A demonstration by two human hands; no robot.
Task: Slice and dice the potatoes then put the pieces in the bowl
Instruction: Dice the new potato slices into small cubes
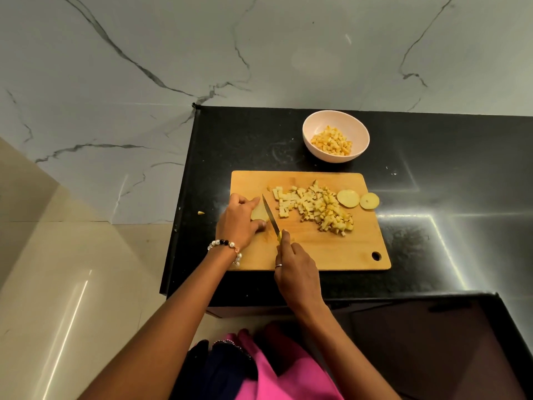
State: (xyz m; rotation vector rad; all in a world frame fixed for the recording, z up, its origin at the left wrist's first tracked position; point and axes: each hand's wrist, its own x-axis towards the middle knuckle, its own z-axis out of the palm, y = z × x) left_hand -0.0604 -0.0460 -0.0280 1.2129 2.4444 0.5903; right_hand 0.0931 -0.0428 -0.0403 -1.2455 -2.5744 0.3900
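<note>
A wooden cutting board (331, 249) lies on the black counter. At its left end my left hand (238, 222) presses down on a potato piece (259, 212). My right hand (297, 272) grips a yellow-handled knife (271, 216), whose blade rests against the right side of that piece. A heap of diced potato (317, 207) covers the board's middle. Two round potato slices lie to its right, one (348, 198) on the board and the other (369, 201) at the board's right edge. Behind the board stands a pale pink bowl (317, 122) with diced potato (332, 140) in it.
A small potato scrap (201, 212) lies on the black counter (432, 197) left of the board. The counter's left edge drops to a beige floor (72, 284). A marble wall (202, 53) rises behind. A dark raised surface (432, 342) sits at the lower right.
</note>
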